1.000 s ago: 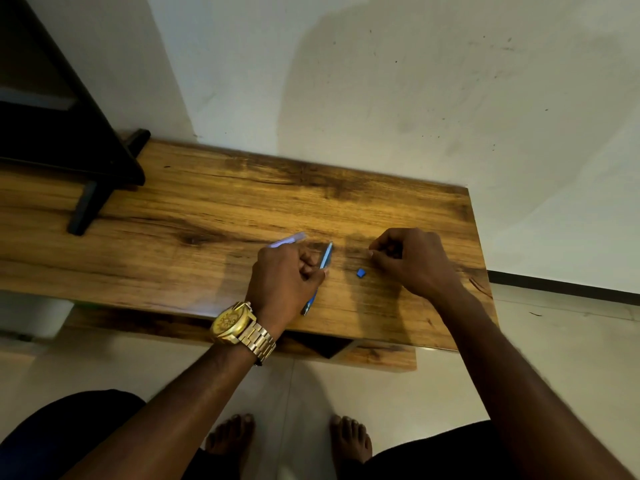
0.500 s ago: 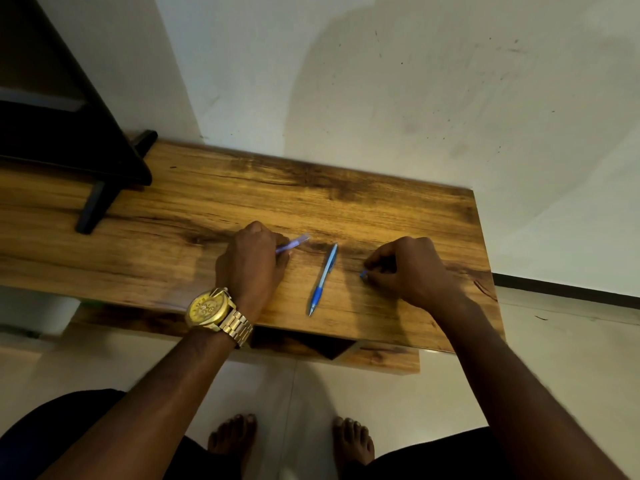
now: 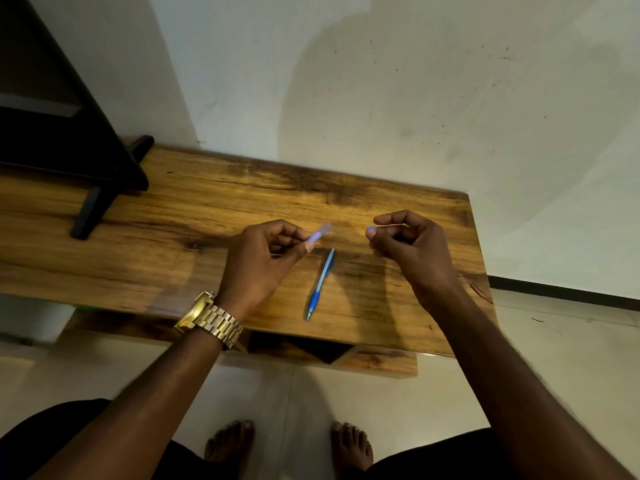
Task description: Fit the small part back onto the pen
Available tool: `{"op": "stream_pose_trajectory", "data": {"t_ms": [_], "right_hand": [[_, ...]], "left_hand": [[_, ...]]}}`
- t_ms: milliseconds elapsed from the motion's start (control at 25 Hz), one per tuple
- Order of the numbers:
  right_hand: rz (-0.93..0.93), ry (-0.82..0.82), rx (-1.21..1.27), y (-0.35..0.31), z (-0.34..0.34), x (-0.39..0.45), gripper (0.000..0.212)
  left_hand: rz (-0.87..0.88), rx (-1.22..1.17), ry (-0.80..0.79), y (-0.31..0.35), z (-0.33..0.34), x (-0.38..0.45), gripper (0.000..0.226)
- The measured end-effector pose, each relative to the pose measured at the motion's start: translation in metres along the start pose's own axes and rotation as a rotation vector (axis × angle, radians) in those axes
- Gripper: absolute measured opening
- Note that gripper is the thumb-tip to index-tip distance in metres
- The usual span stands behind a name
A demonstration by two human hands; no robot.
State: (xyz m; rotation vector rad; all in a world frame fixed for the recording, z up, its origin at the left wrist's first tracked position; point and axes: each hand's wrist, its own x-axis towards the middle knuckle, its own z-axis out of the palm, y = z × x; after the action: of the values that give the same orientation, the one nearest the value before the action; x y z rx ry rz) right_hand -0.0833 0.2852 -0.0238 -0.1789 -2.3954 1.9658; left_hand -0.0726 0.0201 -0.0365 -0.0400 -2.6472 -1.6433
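My left hand (image 3: pixel 258 261), with a gold watch on the wrist, pinches a thin pale blue-and-clear pen part (image 3: pixel 320 233) that is blurred. My right hand (image 3: pixel 414 249) pinches a tiny blue piece (image 3: pixel 370 228) between thumb and fingertip. Both hands hover a little above the wooden table (image 3: pixel 194 216). A blue pen (image 3: pixel 320 284) lies on the table between them, tip toward the near edge, touched by neither hand.
A black stand (image 3: pixel 93 199) with a slanted leg rests on the table's far left. A pale wall rises right behind the table. My bare feet (image 3: pixel 289 445) are on the tiled floor below the near edge.
My left hand let the pen lie on the table and kept the thin clear part. My right hand picked the tiny blue piece off the table. Both hands have lifted.
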Motion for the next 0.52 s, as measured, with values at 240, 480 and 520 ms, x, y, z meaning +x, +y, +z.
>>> {"op": "stream_pose_trajectory", "data": {"t_ms": [240, 480, 520], "right_hand": [[-0.032, -0.099, 0.192, 0.002, 0.016, -0.001, 0.014], [-0.044, -0.166, 0.164, 0.000, 0.011, -0.003, 0.015], [-0.043, -0.172, 0.142, -0.001, 0.010, -0.003, 0.015]], "left_hand": [[0.110, -0.078, -0.084, 0.011, 0.013, -0.007, 0.019], [0.114, -0.059, -0.051, 0.010, 0.011, -0.007, 0.020], [0.111, -0.062, -0.049, 0.009, 0.011, -0.007, 0.020]]}}
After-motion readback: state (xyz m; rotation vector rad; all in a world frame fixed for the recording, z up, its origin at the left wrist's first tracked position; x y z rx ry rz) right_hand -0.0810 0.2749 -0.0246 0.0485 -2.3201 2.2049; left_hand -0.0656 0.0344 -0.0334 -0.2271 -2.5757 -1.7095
